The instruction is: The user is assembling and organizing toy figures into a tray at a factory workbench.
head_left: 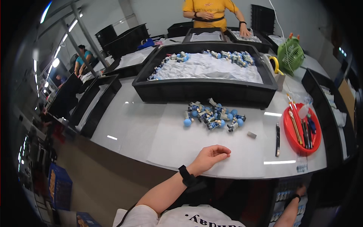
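Observation:
My left hand (211,159) rests on a white sheet (170,151) at the table's front edge. Its fingers are loosely bent, with a gap to the thumb and nothing visible between them. Just beyond it lies a pile of small toy figures (215,115) with light-blue heads and blue-and-white bodies. Down at the lower right, below the tabletop, my right hand (300,190) reaches over a tray of similar figures (283,195) set in rows. Dim light and its small size hide what those fingers do. A small grey block (252,134) lies right of the pile.
Behind the pile stands a large black tray (204,90) lined with white cloth, figures along its edges. A red basket (320,138) holds brushes and pens beside a dark slim tool (278,140). Farther back are a green fan (290,55) and a person in yellow (210,9).

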Demonstrator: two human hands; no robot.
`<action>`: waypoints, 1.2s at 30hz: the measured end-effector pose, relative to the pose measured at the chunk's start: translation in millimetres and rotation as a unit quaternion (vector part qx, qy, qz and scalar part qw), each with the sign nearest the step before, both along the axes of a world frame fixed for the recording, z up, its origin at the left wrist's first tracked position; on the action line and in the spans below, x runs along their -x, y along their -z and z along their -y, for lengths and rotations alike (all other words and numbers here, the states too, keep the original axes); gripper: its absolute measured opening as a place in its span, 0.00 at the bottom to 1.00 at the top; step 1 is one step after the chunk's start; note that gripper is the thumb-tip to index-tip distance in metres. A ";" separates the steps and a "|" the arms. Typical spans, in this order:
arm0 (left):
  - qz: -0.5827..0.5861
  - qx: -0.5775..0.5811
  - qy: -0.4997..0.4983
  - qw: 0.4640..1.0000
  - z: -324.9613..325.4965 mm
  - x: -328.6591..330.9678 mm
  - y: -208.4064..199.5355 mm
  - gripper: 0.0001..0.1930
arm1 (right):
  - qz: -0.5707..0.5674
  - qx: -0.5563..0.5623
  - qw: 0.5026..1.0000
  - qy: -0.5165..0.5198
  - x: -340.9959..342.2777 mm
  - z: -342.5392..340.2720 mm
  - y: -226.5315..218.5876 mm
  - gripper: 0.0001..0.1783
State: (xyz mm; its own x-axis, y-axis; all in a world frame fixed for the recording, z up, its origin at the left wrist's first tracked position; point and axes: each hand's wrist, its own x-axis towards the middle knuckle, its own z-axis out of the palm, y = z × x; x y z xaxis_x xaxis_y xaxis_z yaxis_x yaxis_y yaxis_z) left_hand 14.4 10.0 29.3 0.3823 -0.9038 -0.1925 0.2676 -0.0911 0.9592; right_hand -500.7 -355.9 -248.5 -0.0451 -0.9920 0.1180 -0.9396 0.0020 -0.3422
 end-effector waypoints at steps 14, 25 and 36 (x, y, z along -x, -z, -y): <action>0.518 -0.048 0.072 0.851 -26.2 -28.5 -92.9 0.14 | 0.376 0.209 0.898 0.091 -110.5 -55.9 -106.6 0.29; 0.598 -0.203 0.024 0.775 -10.4 -134.3 -37.0 0.31 | 0.750 0.068 0.635 -0.170 -226.7 -198.7 -244.2 0.10; 0.585 -0.153 0.055 0.794 -50.8 -59.1 -81.9 0.19 | 0.612 -0.193 0.626 -0.443 -341.2 -274.7 -255.4 0.11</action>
State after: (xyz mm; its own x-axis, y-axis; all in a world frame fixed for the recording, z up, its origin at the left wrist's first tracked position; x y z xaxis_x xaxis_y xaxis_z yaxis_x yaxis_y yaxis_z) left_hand 73.5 60.8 111.2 0.3833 -0.9234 0.0191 -0.8170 -0.3293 0.4734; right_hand -159.4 -81.2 6.9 0.7201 -0.6358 0.2779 0.3366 -0.0301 -0.9412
